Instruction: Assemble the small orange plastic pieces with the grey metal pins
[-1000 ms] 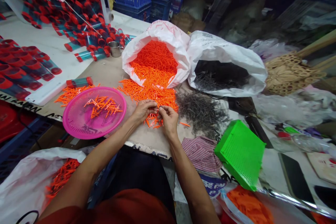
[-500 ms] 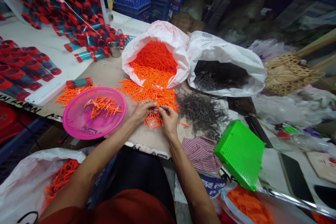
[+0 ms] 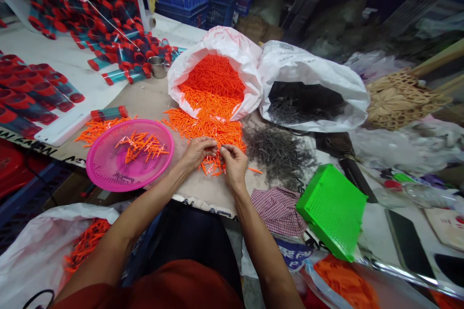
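Observation:
Over the near edge of a heap of small orange plastic pieces (image 3: 213, 131), my left hand (image 3: 200, 151) and my right hand (image 3: 234, 161) nearly meet, each with thumb and fingers pinched together. Whatever sits between the fingertips is too small to make out. The heap spills from a white sack (image 3: 228, 41) filled with the same pieces. To the right of my right hand lies a pile of thin dark pins (image 3: 277, 152), in front of a second white sack (image 3: 311, 65). Left of my hands, a pink plastic basket (image 3: 105, 174) holds several orange pieces with thin dark parts.
Clear tubes with red ends (image 3: 119, 48) are heaped at the back left. A green basket (image 3: 333, 212) and a checked cloth (image 3: 279, 210) lie at the right front. Below the table's left edge stands a white bag (image 3: 32, 246) of orange pieces. A phone (image 3: 409, 241) rests at far right.
My right hand has shifted very slightly right, its fingertips a little farther from the left hand's. My left hand stays in place.

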`<action>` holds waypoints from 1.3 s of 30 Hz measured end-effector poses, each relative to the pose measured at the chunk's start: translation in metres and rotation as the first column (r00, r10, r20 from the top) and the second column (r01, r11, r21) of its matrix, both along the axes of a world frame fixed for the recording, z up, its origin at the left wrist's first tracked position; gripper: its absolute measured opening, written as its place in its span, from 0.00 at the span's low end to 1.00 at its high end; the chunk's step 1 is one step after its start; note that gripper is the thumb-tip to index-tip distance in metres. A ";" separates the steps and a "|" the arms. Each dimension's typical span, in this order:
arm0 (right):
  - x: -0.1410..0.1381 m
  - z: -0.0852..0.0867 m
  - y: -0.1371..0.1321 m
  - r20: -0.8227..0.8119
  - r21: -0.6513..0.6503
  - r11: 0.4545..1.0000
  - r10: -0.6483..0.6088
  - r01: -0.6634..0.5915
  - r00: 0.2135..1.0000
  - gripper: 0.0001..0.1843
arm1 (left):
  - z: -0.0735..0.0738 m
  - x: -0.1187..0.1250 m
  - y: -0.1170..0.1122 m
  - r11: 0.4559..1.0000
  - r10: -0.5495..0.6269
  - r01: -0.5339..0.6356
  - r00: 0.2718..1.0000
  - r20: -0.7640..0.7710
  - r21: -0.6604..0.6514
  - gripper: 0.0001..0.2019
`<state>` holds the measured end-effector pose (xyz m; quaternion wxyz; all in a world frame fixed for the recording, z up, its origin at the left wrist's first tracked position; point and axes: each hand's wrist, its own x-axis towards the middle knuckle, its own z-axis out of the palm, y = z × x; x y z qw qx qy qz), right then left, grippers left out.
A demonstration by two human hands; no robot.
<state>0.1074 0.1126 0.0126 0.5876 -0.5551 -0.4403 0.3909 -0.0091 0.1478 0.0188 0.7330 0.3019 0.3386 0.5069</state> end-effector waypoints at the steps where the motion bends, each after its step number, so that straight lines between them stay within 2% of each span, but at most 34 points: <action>1: 0.000 0.000 0.000 -0.001 -0.007 1.000 -0.006 0.006 1.000 0.10 | 0.001 0.000 0.000 1.000 -0.001 0.001 1.000 0.000 0.000 0.06; 8: 0.001 -0.001 0.001 -0.023 -0.039 0.999 0.018 -0.019 1.000 0.11 | 0.001 0.000 0.000 1.000 -0.013 0.013 1.000 -0.016 -0.020 0.06; 16: -0.002 0.006 -0.003 -0.108 -0.066 0.996 0.051 -0.058 0.993 0.10 | -0.001 0.000 0.000 1.000 -0.006 0.006 1.000 -0.024 0.001 0.07; 39: -0.002 0.006 -0.003 -0.085 -0.040 0.997 0.069 -0.073 0.994 0.10 | 0.000 0.000 -0.001 1.000 -0.009 0.009 1.000 -0.027 0.017 0.07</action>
